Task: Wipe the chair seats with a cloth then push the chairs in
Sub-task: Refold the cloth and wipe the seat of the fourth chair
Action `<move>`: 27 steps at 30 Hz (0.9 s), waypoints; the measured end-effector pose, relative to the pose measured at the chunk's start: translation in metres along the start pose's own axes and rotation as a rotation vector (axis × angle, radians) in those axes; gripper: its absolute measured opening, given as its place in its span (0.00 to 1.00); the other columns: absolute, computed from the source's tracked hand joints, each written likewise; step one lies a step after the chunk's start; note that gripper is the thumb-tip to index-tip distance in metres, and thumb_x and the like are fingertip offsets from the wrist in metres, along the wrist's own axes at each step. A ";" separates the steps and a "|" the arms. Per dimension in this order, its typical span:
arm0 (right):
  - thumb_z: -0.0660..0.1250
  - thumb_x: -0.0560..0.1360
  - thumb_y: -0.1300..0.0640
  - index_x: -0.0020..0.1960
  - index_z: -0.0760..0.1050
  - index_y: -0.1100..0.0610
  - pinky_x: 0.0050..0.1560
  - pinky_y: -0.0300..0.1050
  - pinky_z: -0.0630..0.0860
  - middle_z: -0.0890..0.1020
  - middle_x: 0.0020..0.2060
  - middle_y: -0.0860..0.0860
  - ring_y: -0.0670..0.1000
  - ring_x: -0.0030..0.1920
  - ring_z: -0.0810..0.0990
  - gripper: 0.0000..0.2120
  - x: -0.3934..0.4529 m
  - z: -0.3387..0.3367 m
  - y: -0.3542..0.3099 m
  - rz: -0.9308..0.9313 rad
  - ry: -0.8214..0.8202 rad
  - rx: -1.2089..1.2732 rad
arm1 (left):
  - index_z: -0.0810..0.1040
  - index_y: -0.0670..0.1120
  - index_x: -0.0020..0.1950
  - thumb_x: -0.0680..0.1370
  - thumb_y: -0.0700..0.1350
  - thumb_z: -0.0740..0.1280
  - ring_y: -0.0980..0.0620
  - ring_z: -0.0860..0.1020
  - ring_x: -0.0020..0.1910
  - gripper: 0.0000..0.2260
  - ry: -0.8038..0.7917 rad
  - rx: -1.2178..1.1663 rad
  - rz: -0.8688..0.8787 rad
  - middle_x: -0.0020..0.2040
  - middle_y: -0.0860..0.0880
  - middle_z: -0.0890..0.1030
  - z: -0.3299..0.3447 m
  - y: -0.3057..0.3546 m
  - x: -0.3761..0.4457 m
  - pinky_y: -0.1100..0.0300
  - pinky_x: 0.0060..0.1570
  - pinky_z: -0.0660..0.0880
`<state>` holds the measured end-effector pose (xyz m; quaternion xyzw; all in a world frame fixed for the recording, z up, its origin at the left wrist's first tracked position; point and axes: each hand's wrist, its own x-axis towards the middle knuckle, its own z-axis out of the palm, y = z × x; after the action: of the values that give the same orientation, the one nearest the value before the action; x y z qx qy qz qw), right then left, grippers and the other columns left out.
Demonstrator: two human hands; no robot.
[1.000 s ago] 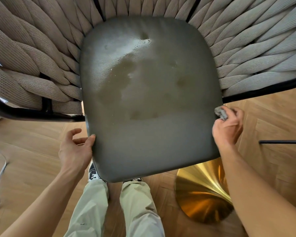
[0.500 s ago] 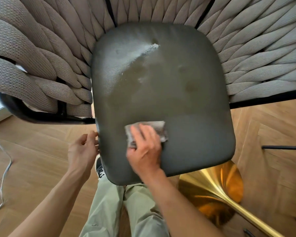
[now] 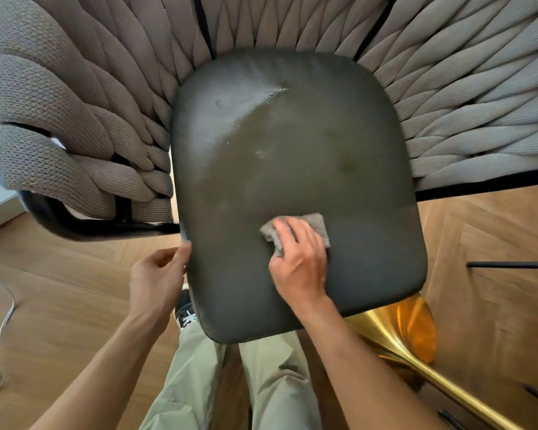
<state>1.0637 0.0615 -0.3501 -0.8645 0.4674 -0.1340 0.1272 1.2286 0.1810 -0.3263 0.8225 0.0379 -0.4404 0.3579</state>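
Head view: The big thing here is the chair seat, dark and smooth, and every place below is told from it. The right hand lies on the front half of the seat, a bit right of the middle. A second ago this hand was off at the right edge of the seat with the cloth bunched up in it. Half a second ago it had slid to the front left part of the seat. Now it is coming back toward the right. So the hand is rubbing side to side across the front of the seat.

The cloth is gray and lies flat on the seat, under the right hand's fingers. The fingers are spread out on top of it and push it down. The thumb seems to tuck around the left side of the cloth.

The left hand is at the left edge of the seat, near the front. Its fingers are loosely bent and its fingertips touch the seat edge, maybe to keep the chair from turning. It holds nothing.

The back part of the seat has shiny patches and pale specks. I think that part may need more rubbing. The woven chair back curves around the back of the seat. The chair is not pushed in yet.
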 end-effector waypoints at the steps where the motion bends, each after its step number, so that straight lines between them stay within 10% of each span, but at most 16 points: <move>1: 0.58 0.65 0.64 0.53 0.81 0.61 0.54 0.52 0.77 0.82 0.52 0.57 0.58 0.53 0.81 0.20 0.005 -0.008 0.023 0.020 0.013 -0.031 | 0.81 0.52 0.40 0.75 0.56 0.69 0.50 0.82 0.45 0.09 0.028 0.048 0.021 0.41 0.54 0.83 0.001 0.000 0.000 0.49 0.54 0.78; 14: 0.58 0.63 0.73 0.53 0.79 0.60 0.51 0.43 0.70 0.82 0.50 0.57 0.60 0.50 0.79 0.23 0.067 -0.067 0.195 0.506 0.162 -0.009 | 0.83 0.48 0.52 0.74 0.46 0.72 0.52 0.79 0.42 0.08 0.274 0.193 0.085 0.45 0.50 0.83 0.020 0.012 -0.002 0.50 0.60 0.74; 27: 0.62 0.69 0.68 0.58 0.80 0.61 0.59 0.49 0.73 0.82 0.57 0.56 0.55 0.60 0.80 0.19 -0.009 0.024 -0.028 -0.072 -0.036 0.247 | 0.84 0.52 0.41 0.75 0.58 0.66 0.51 0.83 0.42 0.12 0.150 -0.085 -0.065 0.40 0.53 0.85 0.014 0.010 0.007 0.51 0.56 0.77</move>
<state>1.0887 0.0864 -0.3642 -0.8608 0.4136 -0.1793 0.2362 1.2266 0.1633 -0.3308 0.8356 0.1097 -0.3871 0.3740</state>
